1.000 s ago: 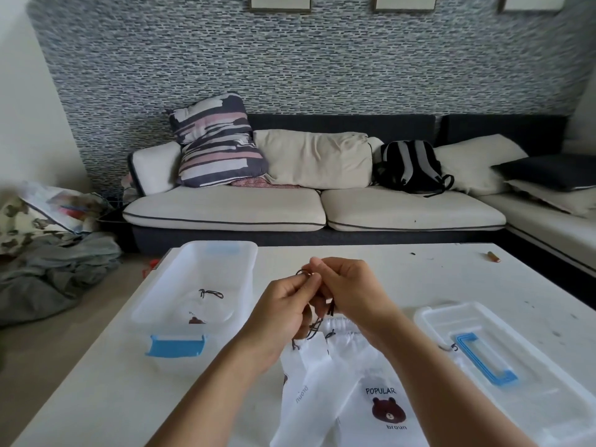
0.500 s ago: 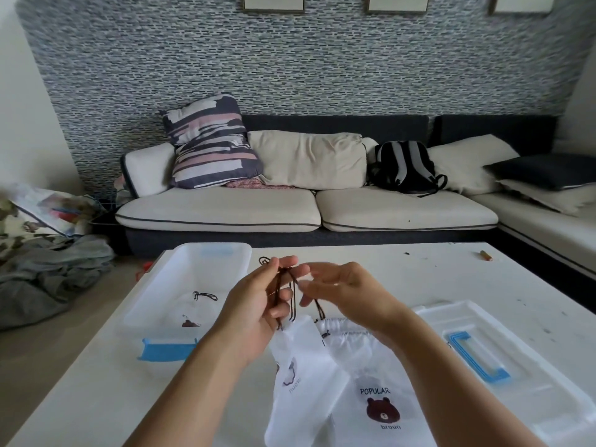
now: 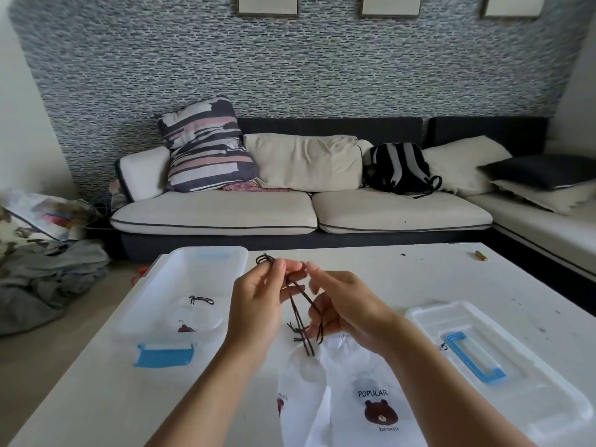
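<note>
Two cord strands [image 3: 298, 308] drop toward 5 o'clock from the left hand [image 3: 258, 304] pinching them to the bag [image 3: 354, 382]; whether the right hand [image 3: 348, 304] grips them is unclear.

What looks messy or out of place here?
Clothes lie heaped on the floor, left of the table. The lid lies apart from its box. A small brown stick sits alone at the table's far edge.

A person's left hand [image 3: 258, 304] pinches the looped end of a dark cord [image 3: 295, 312] while the right hand [image 3: 346, 306] grips its strands, above a white bag [image 3: 354, 375] on a pale table [image 3: 403, 279].
</note>
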Demonstrator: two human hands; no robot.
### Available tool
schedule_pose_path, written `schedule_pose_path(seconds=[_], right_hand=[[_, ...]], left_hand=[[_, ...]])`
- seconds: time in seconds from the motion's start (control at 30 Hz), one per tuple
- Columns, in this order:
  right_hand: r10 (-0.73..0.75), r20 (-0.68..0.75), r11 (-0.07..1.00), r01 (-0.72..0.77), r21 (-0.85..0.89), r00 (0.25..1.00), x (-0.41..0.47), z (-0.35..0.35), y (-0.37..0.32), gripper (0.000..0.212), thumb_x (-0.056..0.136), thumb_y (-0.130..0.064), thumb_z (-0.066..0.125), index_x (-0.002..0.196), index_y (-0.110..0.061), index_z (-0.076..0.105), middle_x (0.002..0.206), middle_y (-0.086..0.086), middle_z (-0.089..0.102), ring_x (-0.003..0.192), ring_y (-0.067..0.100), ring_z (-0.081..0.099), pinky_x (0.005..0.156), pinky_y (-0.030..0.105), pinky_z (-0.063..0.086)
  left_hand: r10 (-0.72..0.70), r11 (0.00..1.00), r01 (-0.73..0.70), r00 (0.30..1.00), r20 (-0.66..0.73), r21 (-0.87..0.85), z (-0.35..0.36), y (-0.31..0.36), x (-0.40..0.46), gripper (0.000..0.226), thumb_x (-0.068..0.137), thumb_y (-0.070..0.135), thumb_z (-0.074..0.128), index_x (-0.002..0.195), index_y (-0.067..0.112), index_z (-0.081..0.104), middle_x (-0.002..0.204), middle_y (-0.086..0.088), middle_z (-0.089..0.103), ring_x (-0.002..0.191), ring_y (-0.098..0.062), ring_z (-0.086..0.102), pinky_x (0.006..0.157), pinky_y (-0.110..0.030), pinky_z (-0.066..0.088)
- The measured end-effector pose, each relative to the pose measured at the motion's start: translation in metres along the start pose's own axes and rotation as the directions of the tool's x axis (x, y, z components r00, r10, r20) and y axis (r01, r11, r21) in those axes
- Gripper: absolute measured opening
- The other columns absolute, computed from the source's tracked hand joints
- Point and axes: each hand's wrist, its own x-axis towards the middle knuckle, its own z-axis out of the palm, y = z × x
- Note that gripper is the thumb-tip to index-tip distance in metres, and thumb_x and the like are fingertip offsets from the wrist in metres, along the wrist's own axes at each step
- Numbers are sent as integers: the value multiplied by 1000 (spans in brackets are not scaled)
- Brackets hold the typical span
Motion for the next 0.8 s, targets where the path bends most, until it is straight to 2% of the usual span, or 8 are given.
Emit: schedule_pose_path(seconds=[0.07, 0.23, 0.4, 0.53, 0.6, 0.67, 0.73, 0.8], right_hand=[[85, 106, 993, -93, 70, 991, -1, -1, -1, 67, 97, -67, 38, 100, -5, 63, 67, 13, 60, 59, 28, 65, 68, 39, 56], [72, 261, 893, -179, 413, 963, 0, -1, 1, 49, 91, -62, 55, 95, -13, 64, 92, 12, 55, 72, 23, 59, 68, 36, 56], [39, 41, 799, -56, 598, 998, 7, 3, -1, 23, 92, -35, 66, 98, -15, 75, 81, 0, 62, 70, 14, 61, 76, 33, 53], [45, -107, 683, 47, 729, 993, 16, 3, 0, 25, 97, -30, 62, 81, -13, 68, 77, 2, 68, 71, 17, 68, 80, 34, 53], [54, -167, 510, 117, 852, 984, 21, -8, 0, 33, 102, -26, 54, 72, -12, 56, 60, 2, 59, 63, 17, 66, 74, 34, 58], [41, -204, 392, 172, 904, 978, 23, -27, -1, 36, 105, -23, 47, 71, -12, 48, 44, -2, 35, 39, 10, 46, 52, 24, 55], [13, -232, 528, 190, 828, 973, 22, -44, -2, 34, 104, -23, 46, 72, -12, 47, 45, -5, 21, 34, 8, 24, 36, 18, 31], [-63, -304, 750, 246, 614, 951, 22, -52, 0, 32, 104, -22, 48, 75, -10, 51, 50, -5, 17, 38, 8, 16, 38, 21, 17]], left_hand=[[-75, 976, 88, 995, 68, -202, 6, 9, -2, 31, 105, 13, 44, 95, 0, 69, 103, -15, 76, 102, -28, 73, 88, -39, 58], [-85, 977, 113, 984, 160, -180, 2, 10, -4, 29, 103, 17, 47, 101, 3, 72, 104, -15, 76, 104, -27, 72, 92, -34, 56], [-76, 977, 108, 981, 176, -182, 4, 9, -4, 29, 102, 17, 47, 102, 4, 73, 105, -11, 76, 105, -25, 71, 96, -36, 53], [-71, 978, 102, 983, 171, -183, 5, 10, 0, 31, 103, 19, 46, 98, 2, 71, 107, -10, 76, 108, -21, 71, 96, -34, 55], [-161, 931, 172, 985, 61, -322, -7, 14, 11, 32, 104, 22, 44, 86, 5, 65, 88, -8, 76, 98, -19, 73, 86, -29, 60], [-293, 830, 229, 955, -48, -508, -29, 16, 26, 33, 105, 24, 44, 80, 9, 59, 62, -2, 62, 75, -17, 74, 72, -28, 62], [-351, 806, 231, 928, -125, -546, -49, 16, 36, 32, 105, 24, 44, 82, 9, 59, 49, 5, 41, 48, -10, 56, 57, -26, 57], [-298, 884, 207, 940, -164, -420, -57, 14, 40, 31, 105, 23, 45, 84, 6, 62, 49, 8, 29, 43, -8, 34, 52, -25, 43]])
